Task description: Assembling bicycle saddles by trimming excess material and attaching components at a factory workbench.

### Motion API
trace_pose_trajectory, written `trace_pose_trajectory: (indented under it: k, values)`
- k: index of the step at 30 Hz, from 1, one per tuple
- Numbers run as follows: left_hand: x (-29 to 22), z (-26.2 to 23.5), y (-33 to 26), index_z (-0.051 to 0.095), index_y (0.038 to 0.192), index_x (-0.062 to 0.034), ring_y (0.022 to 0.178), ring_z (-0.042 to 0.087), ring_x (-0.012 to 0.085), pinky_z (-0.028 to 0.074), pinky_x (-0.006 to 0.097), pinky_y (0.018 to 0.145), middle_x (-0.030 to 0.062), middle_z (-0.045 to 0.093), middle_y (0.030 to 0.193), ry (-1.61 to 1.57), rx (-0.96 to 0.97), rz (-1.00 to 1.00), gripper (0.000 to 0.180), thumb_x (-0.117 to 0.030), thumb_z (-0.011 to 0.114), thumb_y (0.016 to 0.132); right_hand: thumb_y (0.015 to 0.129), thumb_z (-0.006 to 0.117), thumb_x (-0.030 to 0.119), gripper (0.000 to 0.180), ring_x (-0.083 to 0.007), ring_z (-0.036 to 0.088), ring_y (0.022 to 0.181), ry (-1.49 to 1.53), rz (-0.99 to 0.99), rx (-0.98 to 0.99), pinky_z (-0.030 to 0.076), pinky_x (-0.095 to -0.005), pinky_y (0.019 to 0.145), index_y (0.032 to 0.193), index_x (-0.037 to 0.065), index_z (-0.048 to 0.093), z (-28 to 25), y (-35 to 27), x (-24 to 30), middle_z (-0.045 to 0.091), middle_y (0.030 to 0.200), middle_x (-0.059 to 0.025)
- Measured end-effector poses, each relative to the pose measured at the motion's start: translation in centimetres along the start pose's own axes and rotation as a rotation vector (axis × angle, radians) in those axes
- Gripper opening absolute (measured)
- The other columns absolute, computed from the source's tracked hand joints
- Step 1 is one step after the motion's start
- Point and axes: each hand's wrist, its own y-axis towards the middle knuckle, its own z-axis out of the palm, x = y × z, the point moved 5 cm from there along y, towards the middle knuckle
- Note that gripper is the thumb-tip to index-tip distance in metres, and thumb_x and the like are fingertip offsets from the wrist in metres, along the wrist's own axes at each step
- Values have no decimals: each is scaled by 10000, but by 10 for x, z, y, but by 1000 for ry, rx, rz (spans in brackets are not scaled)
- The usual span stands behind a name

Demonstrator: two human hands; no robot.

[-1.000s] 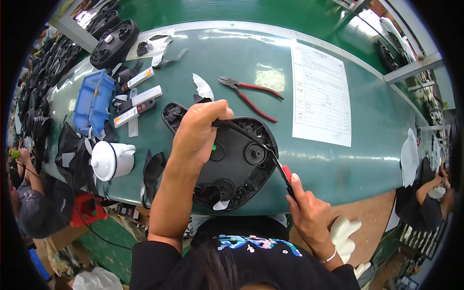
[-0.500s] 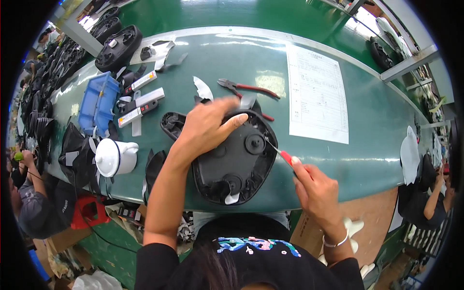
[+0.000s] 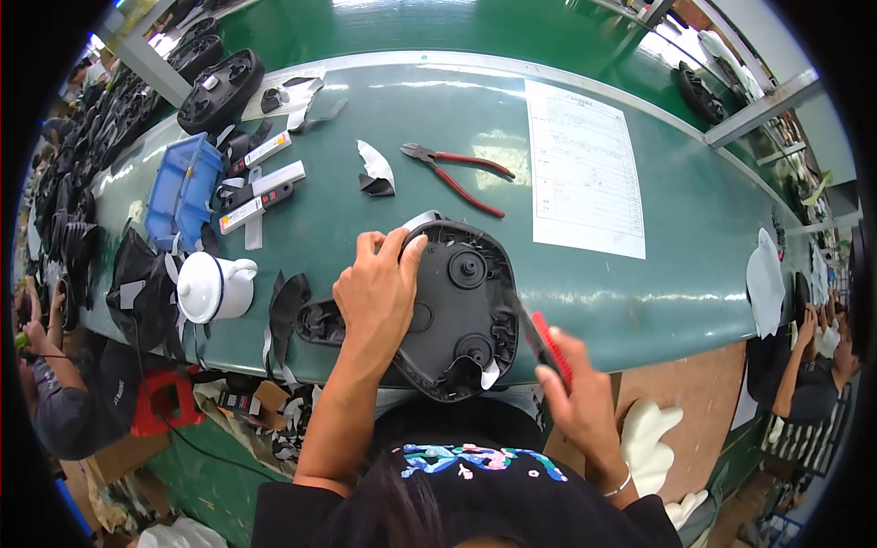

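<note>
A black moulded plastic part (image 3: 437,306) lies near the table's front edge, hollow side up, with round bosses inside and black covering material bunched along its rim. My left hand (image 3: 377,294) grips the far-left rim, fingers curled over it and thumb at the inner side. A narrow arm of the part sticks out to the left under my wrist. My right hand (image 3: 583,395) is closed around a red-handled utility knife (image 3: 554,353). Its tip points at the right rim; whether it touches I cannot tell. A white tab (image 3: 491,374) shows at the near rim.
Beyond the part lie red-handled cutting pliers (image 3: 457,169), a white-and-black scrap (image 3: 375,169) and a printed sheet (image 3: 589,173). To the left are a white enamel mug (image 3: 219,288), a blue bin (image 3: 183,192), cutter knives (image 3: 260,201) and black fabric pieces (image 3: 146,283). Co-workers sit at both sides.
The black part has turned, its narrow arm swinging nearer me. My left hand has settled on the far-left rim. My right hand and knife have moved slightly nearer me. The pliers are now uncovered.
</note>
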Motion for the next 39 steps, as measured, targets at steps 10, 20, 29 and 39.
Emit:
trace_pose_trajectory:
  k: [10,20,29,39]
  values:
    - [0,-1,-6,657,1064,-146,818,648,317,504,424,708,86,581,1191,-19,5,-40,380,-456,492,918,782,644,6,412,-343,616,759,-4,-409,-135,490,-410,678,1162,15,484,29,104,11,606,906,-199]
    - [-36,-9,3,639,1052,-149,1107,516,268,359,455,908,66,556,1145,-102,-72,285,311,-360,627,823,792,666,63,419,-56,495,616,786,88,4,426,-205,538,1173,14,498,7,86,-20,559,818,-8]
    - [-60,19,-3,652,789,-98,1147,465,215,204,459,984,10,572,1028,-199,94,637,89,-185,648,806,865,638,139,462,-160,622,776,211,-138,-201,487,-294,670,1281,40,461,-9,60,-28,646,967,-133]
    - [-48,-2,10,629,772,-78,1047,460,216,225,486,941,41,507,1037,-302,-266,478,97,-164,662,802,832,646,123,457,-351,625,662,-343,-144,29,485,-379,576,1275,108,534,-13,16,3,659,856,-181]
